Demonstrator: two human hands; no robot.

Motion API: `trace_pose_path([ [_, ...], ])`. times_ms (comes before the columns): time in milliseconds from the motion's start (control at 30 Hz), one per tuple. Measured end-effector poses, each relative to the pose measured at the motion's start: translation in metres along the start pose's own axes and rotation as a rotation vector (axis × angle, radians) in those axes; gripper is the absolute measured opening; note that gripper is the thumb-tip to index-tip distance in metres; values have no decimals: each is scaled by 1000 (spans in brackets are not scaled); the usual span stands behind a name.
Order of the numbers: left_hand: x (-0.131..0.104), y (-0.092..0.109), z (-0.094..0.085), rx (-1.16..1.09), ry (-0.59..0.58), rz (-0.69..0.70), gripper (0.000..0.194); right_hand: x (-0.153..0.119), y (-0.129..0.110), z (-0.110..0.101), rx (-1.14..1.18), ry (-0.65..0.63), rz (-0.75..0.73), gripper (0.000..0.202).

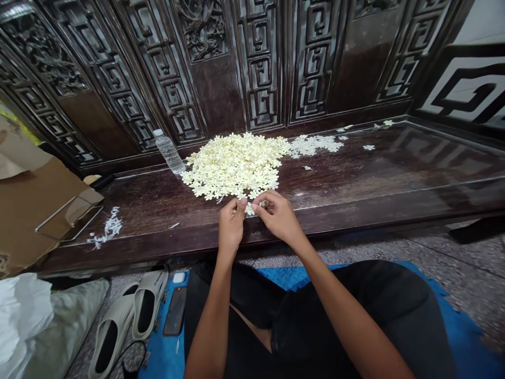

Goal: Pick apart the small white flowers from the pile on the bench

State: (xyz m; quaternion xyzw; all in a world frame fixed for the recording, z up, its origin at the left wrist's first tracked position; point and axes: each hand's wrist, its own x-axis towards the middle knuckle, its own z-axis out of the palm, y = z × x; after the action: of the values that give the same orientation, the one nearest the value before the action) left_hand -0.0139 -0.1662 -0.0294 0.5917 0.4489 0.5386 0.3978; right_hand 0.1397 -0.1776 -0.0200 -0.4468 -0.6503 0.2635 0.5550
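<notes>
Just in front of a large heap of pale yellow flowers [239, 160], my two hands meet at the front edge of the dark wooden bench. Between their fingertips is a single small pale yellow flower [250, 209]. My left hand [232, 218] is closed, thumb and fingers pinched at the flower's left side. Closed as well, my right hand [278, 213] pinches its right side with thumb and forefinger. The flowers appear to have several petals each. Whiter flowers [315, 146] lie spread flat to the right of the heap.
A clear plastic bottle [169, 151] stands left of the heap. White stringy scraps [112, 225] lie on the bench [379, 179] near a cardboard box [43, 205]. Sandals [148, 300], a phone [174, 311] and a blue mat [158, 352] are below. A carved wooden backrest [216, 95] rises behind.
</notes>
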Motion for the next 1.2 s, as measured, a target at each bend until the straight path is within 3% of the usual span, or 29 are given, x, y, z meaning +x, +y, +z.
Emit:
trace_pose_path([
  [367, 3, -1, 1, -15, -4, -55, 62, -4, -3, -1, -12, 50, -6, 11],
  [1200, 0, 3, 1, -13, -21, -30, 59, -5, 5, -2, 150, 129, 48, 18],
])
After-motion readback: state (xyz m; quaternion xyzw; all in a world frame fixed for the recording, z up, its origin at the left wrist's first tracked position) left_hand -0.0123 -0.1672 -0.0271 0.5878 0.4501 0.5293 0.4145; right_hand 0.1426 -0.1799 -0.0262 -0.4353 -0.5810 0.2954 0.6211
